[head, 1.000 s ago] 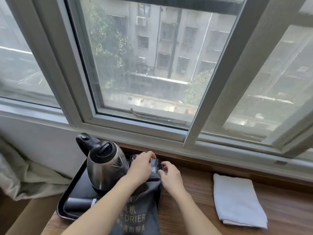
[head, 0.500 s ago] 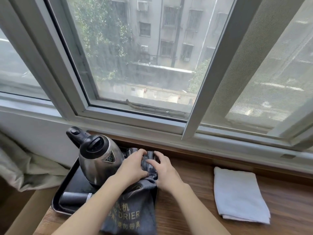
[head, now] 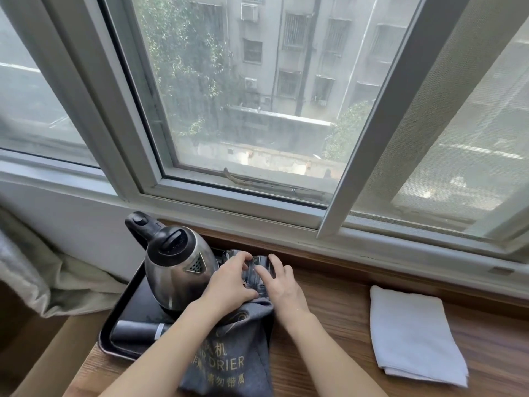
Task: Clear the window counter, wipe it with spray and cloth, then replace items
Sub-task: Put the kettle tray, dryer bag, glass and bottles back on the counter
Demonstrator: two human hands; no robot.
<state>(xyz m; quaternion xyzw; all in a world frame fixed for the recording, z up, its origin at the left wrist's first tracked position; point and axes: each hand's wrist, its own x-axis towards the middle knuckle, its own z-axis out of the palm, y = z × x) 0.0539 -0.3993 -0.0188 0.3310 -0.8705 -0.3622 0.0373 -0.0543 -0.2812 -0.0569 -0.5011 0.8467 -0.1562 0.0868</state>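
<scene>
Glass tumblers, two of them, stand at the back right corner of a black tray [head: 126, 308] on the wooden window counter [head: 329, 325], and both of a person's hands are on them. The left hand [head: 229, 285] curls its fingers over the rim of the left tumbler [head: 230, 255], while the right hand [head: 282, 287] wraps around the right tumbler [head: 262, 275], index finger laid across its side. The two glasses stand just beside each other, close against the stainless steel electric kettle [head: 177, 267], which sits upright on the same tray with its black handle toward the wall. A black cylindrical item [head: 137, 332] lies along the tray's front edge. A grey fabric bag [head: 229, 356] printed with the word DRIER drapes over the tray's right front part, below the wrists. Well to the right, a folded white cloth [head: 412, 336] lies flat on the counter, apart from the tray, beneath the sliding window frame [head: 286, 210].
</scene>
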